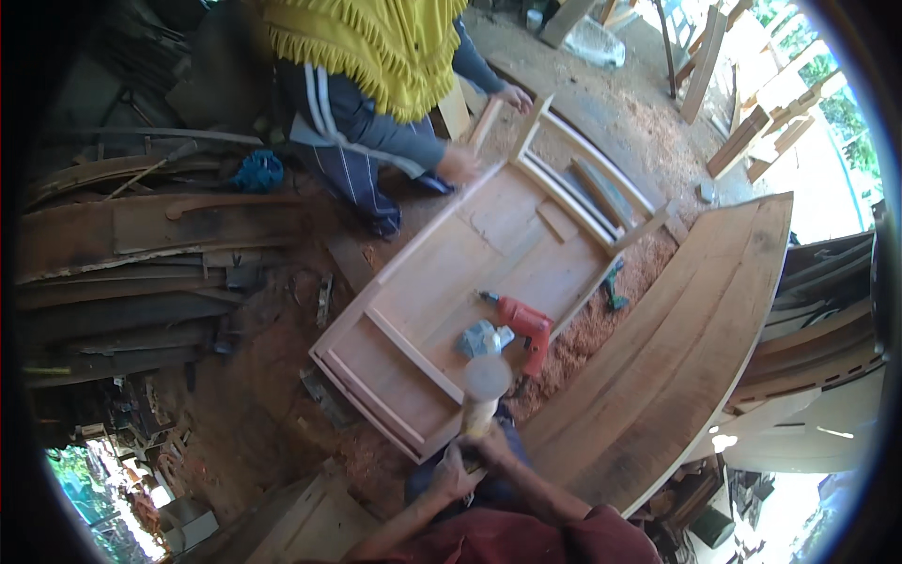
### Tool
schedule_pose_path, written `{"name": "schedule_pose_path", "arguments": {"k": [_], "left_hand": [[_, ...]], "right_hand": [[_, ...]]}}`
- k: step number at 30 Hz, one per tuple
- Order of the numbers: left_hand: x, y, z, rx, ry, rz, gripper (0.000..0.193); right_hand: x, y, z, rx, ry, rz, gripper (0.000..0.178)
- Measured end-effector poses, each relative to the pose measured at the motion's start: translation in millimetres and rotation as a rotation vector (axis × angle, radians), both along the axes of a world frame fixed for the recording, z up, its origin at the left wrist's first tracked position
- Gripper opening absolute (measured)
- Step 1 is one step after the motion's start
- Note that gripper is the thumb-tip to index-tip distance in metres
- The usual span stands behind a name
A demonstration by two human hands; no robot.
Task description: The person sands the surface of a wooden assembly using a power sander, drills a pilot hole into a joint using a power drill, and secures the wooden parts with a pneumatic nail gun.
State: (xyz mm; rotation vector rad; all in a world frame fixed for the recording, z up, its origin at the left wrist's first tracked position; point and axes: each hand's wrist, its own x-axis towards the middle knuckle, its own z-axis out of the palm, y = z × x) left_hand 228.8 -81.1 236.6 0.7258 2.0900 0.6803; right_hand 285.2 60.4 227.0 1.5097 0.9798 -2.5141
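A pale cylindrical container [480,414] with a round whitish end stands up in front of me, over the near end of a wooden frame panel [442,254]. My right hand [498,446] is closed round its lower part. Right beside it, my left hand [456,481] has its fingers curled in at the container's lower end; what they grip is hidden. On the panel, just beyond the container, lie a red power drill [526,324] and a crumpled bluish-clear plastic bag [477,338].
Across the panel, a person in a yellow fringed garment [376,47] has one hand at its far corner and the other, blurred, above its edge. A long wooden plank [658,367] leans at right. A green tool [615,287] lies in shavings. Boards [141,235] are stacked left.
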Motion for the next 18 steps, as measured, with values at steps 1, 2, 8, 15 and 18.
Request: {"name": "schedule_pose_path", "arguments": {"k": [1,2,8,15,18], "left_hand": [[4,11,1,0.201,0.017,-0.112,0.089],[-1,26,2,0.165,-0.183,-0.159,0.086],[-45,18,-101,0.101,-0.310,0.212,0.049],[-144,61,-205,-0.170,-0.309,0.761,0.049],[-183,18,-235,-0.261,-0.056,0.775,0.053]], "right_hand": [[11,30,15,0.044,-0.046,-0.016,0.056],[27,57,8,0.179,-0.018,-0.024,0.057],[79,232,-36,0.597,0.069,0.000,0.068],[57,393,-92,1.042,-0.220,0.489,0.061],[-6,386,-95,0.949,-0.175,0.568,0.060]]}}
